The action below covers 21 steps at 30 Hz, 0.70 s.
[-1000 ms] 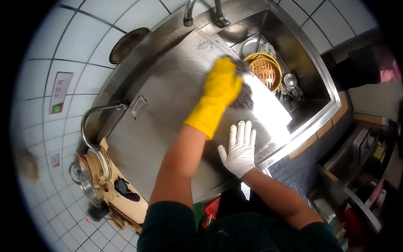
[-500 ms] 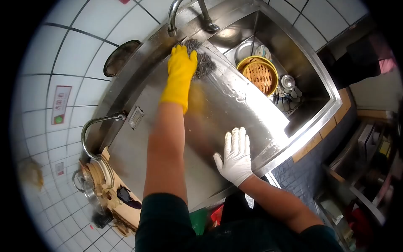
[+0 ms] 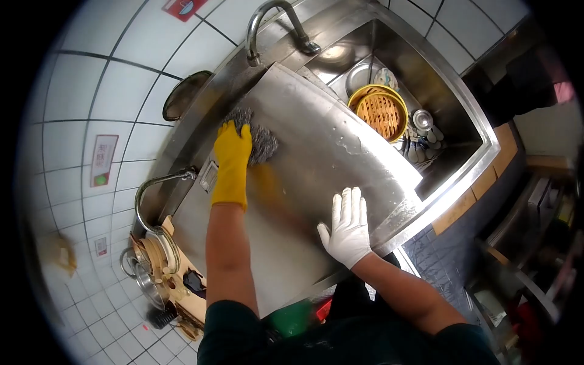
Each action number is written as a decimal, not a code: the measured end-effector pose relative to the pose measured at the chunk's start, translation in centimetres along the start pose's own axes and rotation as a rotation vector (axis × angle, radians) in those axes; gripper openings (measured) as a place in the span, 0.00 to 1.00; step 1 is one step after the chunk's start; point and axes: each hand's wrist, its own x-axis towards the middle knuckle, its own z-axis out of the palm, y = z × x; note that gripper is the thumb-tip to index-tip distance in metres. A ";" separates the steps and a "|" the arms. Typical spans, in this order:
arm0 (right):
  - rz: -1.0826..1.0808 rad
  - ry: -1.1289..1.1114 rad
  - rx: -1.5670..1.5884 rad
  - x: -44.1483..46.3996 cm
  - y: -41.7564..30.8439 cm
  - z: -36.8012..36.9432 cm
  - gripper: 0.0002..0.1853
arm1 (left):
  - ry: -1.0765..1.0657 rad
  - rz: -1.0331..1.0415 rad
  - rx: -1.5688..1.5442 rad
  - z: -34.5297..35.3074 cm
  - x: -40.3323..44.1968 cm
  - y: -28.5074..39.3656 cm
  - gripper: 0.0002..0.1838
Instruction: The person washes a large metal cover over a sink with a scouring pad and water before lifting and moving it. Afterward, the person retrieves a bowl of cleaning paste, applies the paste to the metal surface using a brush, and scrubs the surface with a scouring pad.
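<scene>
My left hand (image 3: pixel 232 155), in a yellow rubber glove, is closed over a grey steel wool scourer (image 3: pixel 263 143) and presses it onto a wide stainless steel sheet (image 3: pixel 304 164). The scourer bulges out past the fingers on the right and at the top; the fingertips are partly hidden in it. In a thin white glove, my right hand (image 3: pixel 347 228) lies flat near the sheet's front edge, fingers stretched out and holding nothing. The sheet's surface looks wet, with a few drops and shiny streaks on its right side.
Right of the sheet, a sink basin (image 3: pixel 465 131) holds a yellow-rimmed round container with a slatted insert (image 3: pixel 381 115), plates and several utensils. One curved tap (image 3: pixel 263 21) rises at the back, another (image 3: pixel 143 193) at the left. Wooden boards (image 3: pixel 190 298) and pans stand lower left.
My left hand has drawn the scourer from the sheet's far corner back towards me and to the left. The right hand stays flat on the sheet; the view has shifted slightly.
</scene>
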 end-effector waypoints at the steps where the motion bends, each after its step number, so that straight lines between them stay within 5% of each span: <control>1: 0.013 -0.043 -0.013 -0.2 0.1 -0.1 0.47 | 0.017 -0.001 -0.010 0.5 1.5 2.0 0.35; 8: 0.035 -0.042 -0.010 -0.3 -0.2 0.6 0.48 | 0.067 0.243 -0.034 3.9 11.2 15.2 0.36; 12: 0.009 -0.004 -0.030 -0.1 -0.1 0.2 0.49 | 0.071 0.531 -0.172 2.6 4.5 17.1 0.33; 15: -0.005 0.013 -0.034 -0.1 -0.3 0.1 0.50 | 0.049 0.572 -0.271 2.0 2.2 13.5 0.32; 16: -0.009 0.015 -0.040 -0.2 -0.3 0.1 0.50 | -0.084 0.316 -0.267 -1.1 3.4 13.5 0.33; 18: -0.015 0.039 -0.041 -0.5 -0.3 0.6 0.50 | -0.030 0.255 -0.100 1.6 9.4 11.1 0.33; 21: 0.008 0.009 -0.047 -0.4 -0.3 0.3 0.50 | 0.006 0.329 -0.023 2.0 9.1 13.9 0.34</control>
